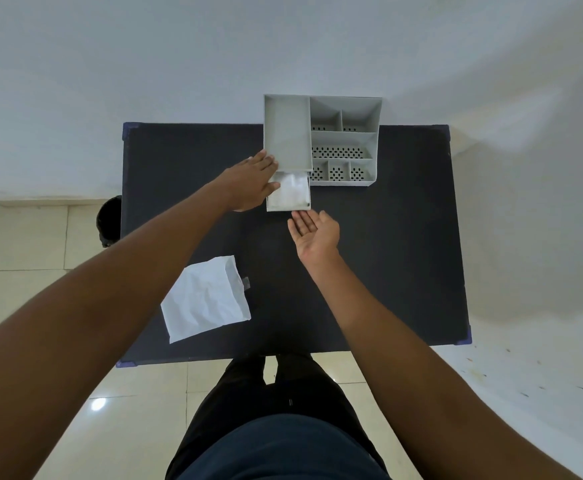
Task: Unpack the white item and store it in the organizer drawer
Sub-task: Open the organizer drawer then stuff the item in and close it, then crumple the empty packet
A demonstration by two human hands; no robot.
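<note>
A grey desk organizer (343,140) stands at the far edge of the dark table. Its drawer (288,206) is pulled out toward me, and the white item (291,190) lies inside it. My left hand (252,183) rests against the drawer's left side and the organizer's front corner, fingers extended. My right hand (314,233) hovers palm up just in front of the drawer, fingers apart, holding nothing. The crumpled white paper bag (207,299) lies flat on the table near its front left.
The dark table (387,254) has blue corner caps and sits against a white wall. A black round object (109,218) stands on the tiled floor left of the table. The organizer's perforated compartments (338,152) hold nothing visible.
</note>
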